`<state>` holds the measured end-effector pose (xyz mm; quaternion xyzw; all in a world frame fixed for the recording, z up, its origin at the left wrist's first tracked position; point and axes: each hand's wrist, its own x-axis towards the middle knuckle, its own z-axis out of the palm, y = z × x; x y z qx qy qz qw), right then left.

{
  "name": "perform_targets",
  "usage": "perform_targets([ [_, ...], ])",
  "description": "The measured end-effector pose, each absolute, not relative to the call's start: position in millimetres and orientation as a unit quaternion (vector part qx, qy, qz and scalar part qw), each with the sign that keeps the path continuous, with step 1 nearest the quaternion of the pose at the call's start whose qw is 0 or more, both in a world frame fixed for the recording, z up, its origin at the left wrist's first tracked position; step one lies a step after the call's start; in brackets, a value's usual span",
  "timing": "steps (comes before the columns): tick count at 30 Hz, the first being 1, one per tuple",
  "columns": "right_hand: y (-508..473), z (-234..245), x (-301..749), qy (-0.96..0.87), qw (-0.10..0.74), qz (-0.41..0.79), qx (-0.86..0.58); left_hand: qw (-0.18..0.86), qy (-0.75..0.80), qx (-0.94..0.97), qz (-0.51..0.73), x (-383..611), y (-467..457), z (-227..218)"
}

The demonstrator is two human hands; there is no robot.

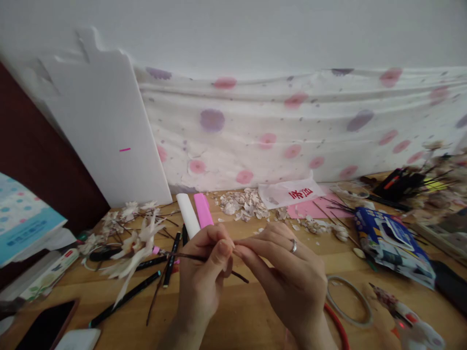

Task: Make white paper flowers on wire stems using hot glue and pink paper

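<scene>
My left hand (pixel 202 282) is closed around a thin brown twig (pixel 184 255), whose tip sticks out below the fingers toward the right. At the twig's left end is a blurred cluster of pale, cream petals (pixel 136 243), apparently joined to it. My right hand (pixel 288 277) wears a ring and is closed in a pinch, its thumb and forefinger meeting my left fingertips. Whatever lies between the right fingertips is too small to make out. Just behind the hands lie a white roll (pixel 188 211) and a pink roll (pixel 203 209), perhaps crepe paper.
Loose dry petals (pixel 244 204) lie by the wall. Several black markers (pixel 126 299) and a phone (pixel 47 325) are at left. On the right are a blue packet (pixel 394 248), a pale ring (pixel 350 301) and a white glue gun (pixel 419 325). A white foam board (pixel 102 121) leans behind.
</scene>
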<state>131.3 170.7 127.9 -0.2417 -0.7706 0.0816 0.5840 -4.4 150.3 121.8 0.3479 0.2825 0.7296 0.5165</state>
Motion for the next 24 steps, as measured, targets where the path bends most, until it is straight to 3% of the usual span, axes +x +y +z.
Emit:
perform_targets([
  [5,169,129,135,-0.749,0.595,0.098,-0.275,0.446,0.288,0.31,0.789,-32,152,135],
  [13,164,130,134,-0.749,0.566,0.185,-0.289,0.511,0.368,0.337,0.7,-7,144,136],
  [20,167,128,134,-0.739,0.568,0.209,-0.297,0.43,0.398,0.419,0.694,-14,155,130],
  [24,169,129,135,-0.744,0.557,0.233,-0.286,0.453,0.441,0.426,0.647,-24,162,132],
])
